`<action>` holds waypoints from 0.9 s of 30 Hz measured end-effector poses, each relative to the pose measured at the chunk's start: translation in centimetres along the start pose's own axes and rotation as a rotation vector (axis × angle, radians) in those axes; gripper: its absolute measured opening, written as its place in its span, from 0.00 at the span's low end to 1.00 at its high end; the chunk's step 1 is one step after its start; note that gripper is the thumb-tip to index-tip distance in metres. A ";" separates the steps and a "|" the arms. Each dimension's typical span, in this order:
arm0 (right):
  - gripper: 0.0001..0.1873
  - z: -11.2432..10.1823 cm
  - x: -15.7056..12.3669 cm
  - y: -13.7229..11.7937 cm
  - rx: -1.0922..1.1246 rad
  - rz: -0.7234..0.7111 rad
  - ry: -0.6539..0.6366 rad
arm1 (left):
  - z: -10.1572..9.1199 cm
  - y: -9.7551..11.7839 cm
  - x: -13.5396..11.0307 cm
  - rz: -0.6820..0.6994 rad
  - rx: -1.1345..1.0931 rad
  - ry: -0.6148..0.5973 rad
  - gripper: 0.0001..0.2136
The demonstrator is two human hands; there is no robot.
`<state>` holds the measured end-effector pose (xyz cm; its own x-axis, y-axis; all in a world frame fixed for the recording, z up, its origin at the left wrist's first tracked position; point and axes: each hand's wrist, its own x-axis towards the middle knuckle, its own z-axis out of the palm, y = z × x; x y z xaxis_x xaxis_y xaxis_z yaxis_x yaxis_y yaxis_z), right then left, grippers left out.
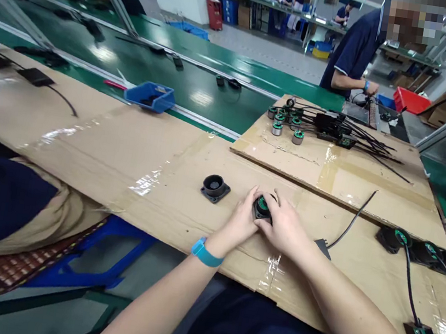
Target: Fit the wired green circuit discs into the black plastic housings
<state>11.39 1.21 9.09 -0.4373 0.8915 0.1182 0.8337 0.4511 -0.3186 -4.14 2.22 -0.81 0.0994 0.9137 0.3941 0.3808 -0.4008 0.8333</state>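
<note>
My left hand (244, 214) grips a black square-flanged round housing (260, 214) from its left side, with the wrist band just below. From the other side my right hand (286, 223) has its fingers curled over the same housing, partly hiding it. A green circuit board (263, 202) shows inside its top. To the left, a second black housing (214, 187) lies on the cardboard with its round opening facing up. Just right of my right hand lies a small black part (323, 248) with a black cable (354, 221) leading away from it.
A raised cardboard sheet (281, 167) carries several metal motor cores (297, 137) and a heap of black cables (332, 126). Assembled housings with cables (401, 239) line the right edge. A blue bin (150, 96) borders the green conveyor (200, 94). A co-worker (353, 52) stands beyond.
</note>
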 end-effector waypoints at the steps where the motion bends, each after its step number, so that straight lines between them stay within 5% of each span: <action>1: 0.33 0.1 1.1 0.2 -0.015 -0.018 -0.045 | -0.7 0.2 -1.0 0.020 0.053 0.026 0.41; 4: 0.25 0.1 3.4 0.8 -0.023 -0.076 -0.073 | -3.5 0.5 -3.7 0.131 0.248 0.248 0.31; 8: 0.26 0.6 4.3 0.7 -0.077 -0.081 0.255 | -7.3 -0.7 -3.0 0.047 0.425 0.494 0.41; 10: 0.26 1.7 4.3 0.6 -0.130 -0.027 0.271 | -8.6 -2.0 -1.0 -0.102 0.411 0.455 0.45; 13: 0.23 3.7 4.4 1.2 -0.187 -0.006 0.172 | -9.9 -3.8 1.2 -0.155 0.327 0.320 0.30; 15: 0.23 4.7 4.5 1.9 -0.185 -0.019 0.263 | -10.7 -4.5 1.5 -0.116 0.314 0.287 0.21; 18: 0.23 5.6 4.6 2.7 -0.175 -0.010 0.397 | -11.7 -4.8 0.7 -0.107 0.341 0.323 0.22; 22: 0.22 5.6 5.0 2.9 -0.159 -0.047 0.312 | -12.6 -5.2 -0.2 -0.098 0.321 0.336 0.22; 27: 0.20 3.7 5.3 2.1 -0.124 -0.100 0.360 | -12.6 -5.0 -0.9 -0.105 0.331 0.318 0.20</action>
<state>9.56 6.75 5.60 -0.3901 0.7904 0.4723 0.8372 0.5180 -0.1754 -17.74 2.54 -0.48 -0.2223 0.8612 0.4570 0.6513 -0.2176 0.7269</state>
